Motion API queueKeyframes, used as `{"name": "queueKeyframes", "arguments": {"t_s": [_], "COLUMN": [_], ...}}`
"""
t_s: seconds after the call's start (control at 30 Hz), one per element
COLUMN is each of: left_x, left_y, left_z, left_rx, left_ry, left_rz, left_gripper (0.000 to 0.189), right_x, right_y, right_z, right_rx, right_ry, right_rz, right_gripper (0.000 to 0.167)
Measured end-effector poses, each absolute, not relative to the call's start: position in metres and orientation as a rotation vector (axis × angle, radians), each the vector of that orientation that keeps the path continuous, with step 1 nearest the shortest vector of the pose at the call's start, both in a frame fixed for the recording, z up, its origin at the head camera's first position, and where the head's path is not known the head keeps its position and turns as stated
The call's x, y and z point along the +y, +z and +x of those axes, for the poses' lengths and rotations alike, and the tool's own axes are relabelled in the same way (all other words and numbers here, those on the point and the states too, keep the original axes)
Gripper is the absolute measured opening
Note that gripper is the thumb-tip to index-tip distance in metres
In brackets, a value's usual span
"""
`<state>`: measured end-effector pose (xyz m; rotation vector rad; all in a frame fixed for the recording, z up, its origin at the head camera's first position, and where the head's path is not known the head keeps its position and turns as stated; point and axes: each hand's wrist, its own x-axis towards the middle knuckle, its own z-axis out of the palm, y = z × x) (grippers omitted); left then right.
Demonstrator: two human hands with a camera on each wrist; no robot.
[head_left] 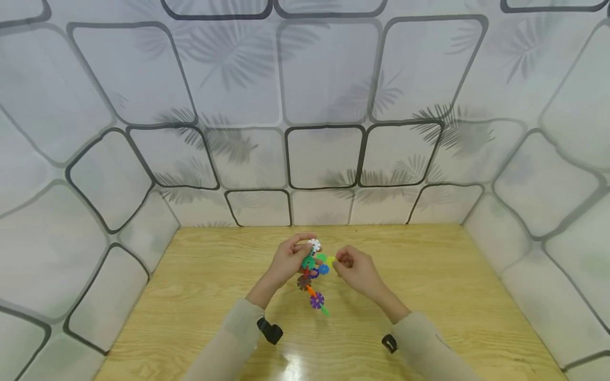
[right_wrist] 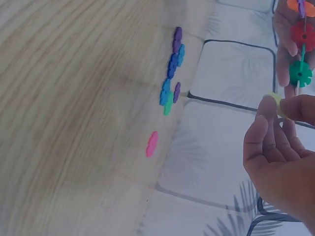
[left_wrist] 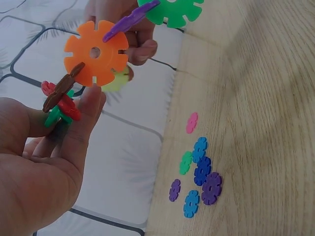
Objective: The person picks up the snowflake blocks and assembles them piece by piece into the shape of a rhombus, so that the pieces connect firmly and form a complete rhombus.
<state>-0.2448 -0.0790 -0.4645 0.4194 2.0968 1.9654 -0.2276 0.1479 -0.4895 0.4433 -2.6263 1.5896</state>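
My left hand (head_left: 288, 260) grips a chain of slotted plastic snowflake discs, its thumb and fingers round the upper end. A white disc (head_left: 314, 245) and a green disc (head_left: 308, 262) show at the fingers. Lower links hang toward me: a brown disc (head_left: 304, 282), an orange disc (left_wrist: 96, 53) and a purple disc (head_left: 316, 300), with a green one at the end. In the right wrist view, a red disc (right_wrist: 302, 35) is part of the chain. Just right of it, my right hand (head_left: 358, 270) pinches a yellow disc (right_wrist: 273, 99) between thumb and forefinger, apart from the chain.
Several loose discs lie on the wooden table (head_left: 214, 296) beyond the hands, among them a pink disc (left_wrist: 192, 123), a dark blue disc (left_wrist: 202, 171) and a purple disc (left_wrist: 211, 188). Patterned cloth walls (head_left: 324, 159) rise at the table's back and sides.
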Motion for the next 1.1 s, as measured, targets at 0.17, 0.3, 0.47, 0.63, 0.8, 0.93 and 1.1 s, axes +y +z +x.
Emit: {"name": "queueKeyframes", "arguments": {"t_s": [0.17,0.3,0.47,0.63,0.8,0.93,1.1], "left_x": [-0.079,-0.078,-0.077,-0.075,-0.074,-0.073,-0.071], "left_y": [-0.464,-0.465,-0.464,-0.463,-0.464,-0.464,-0.463], "left_z": [-0.246,-0.247,-0.246,-0.246,-0.247,-0.247,-0.246], "left_rx": [2.104,2.105,2.096,2.073,2.068,2.057,2.068], "left_ry": [1.961,1.966,1.973,1.984,1.983,1.981,1.989], "left_rz": [0.417,0.405,0.396,0.381,0.370,0.379,0.367], "left_gripper": [0.038,0.037,0.037,0.036,0.036,0.036,0.036], "right_x": [0.143,0.140,0.135,0.131,0.128,0.126,0.124], "right_y": [-0.485,-0.481,-0.476,-0.473,-0.471,-0.472,-0.472], "right_z": [-0.228,-0.227,-0.227,-0.227,-0.225,-0.225,-0.225], "right_rx": [-2.576,-2.558,-2.539,-2.508,-2.487,-2.472,-2.453], "right_ry": [1.617,1.616,1.593,1.592,1.593,1.574,1.563], "right_rz": [0.439,0.437,0.436,0.447,0.448,0.442,0.434], "right_gripper": [0.007,0.006,0.007,0.008,0.008,0.009,0.010]}}
